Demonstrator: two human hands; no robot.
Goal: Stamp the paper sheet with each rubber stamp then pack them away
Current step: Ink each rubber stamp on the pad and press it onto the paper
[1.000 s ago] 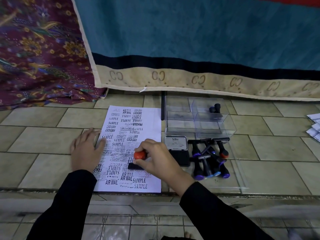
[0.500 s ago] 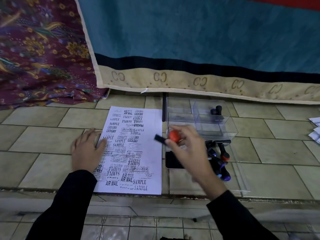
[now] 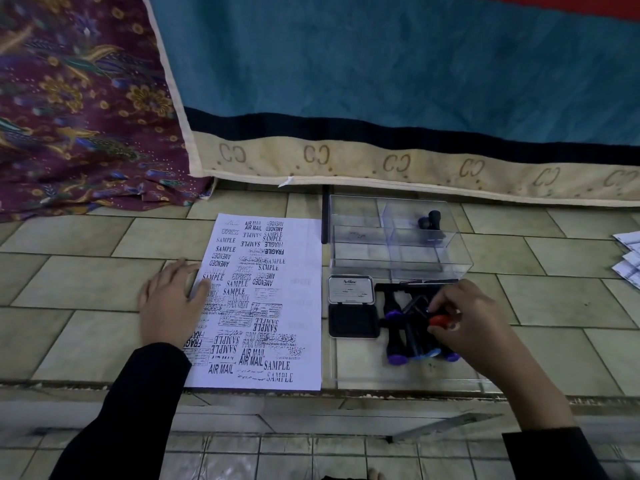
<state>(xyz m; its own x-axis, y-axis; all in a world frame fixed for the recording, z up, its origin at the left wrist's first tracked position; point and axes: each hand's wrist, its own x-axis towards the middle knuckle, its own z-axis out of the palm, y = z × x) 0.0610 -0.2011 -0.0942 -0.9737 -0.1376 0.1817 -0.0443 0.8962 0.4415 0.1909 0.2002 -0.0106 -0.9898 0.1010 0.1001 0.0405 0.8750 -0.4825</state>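
Pinching the red stamp (image 3: 439, 321) at the pile (image 3: 393, 336) right of the pad (image 3: 353, 320), the right hand (image 3: 467, 323) should lay it down softly, while the left hand (image 3: 173, 306) lies flat on the paper (image 3: 298, 306).

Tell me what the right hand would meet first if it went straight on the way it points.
The right hand, holding the red-knobbed stamp, points up-left into the pile of stamps; it would likely meet those first, then the clear box, though depth is unclear.
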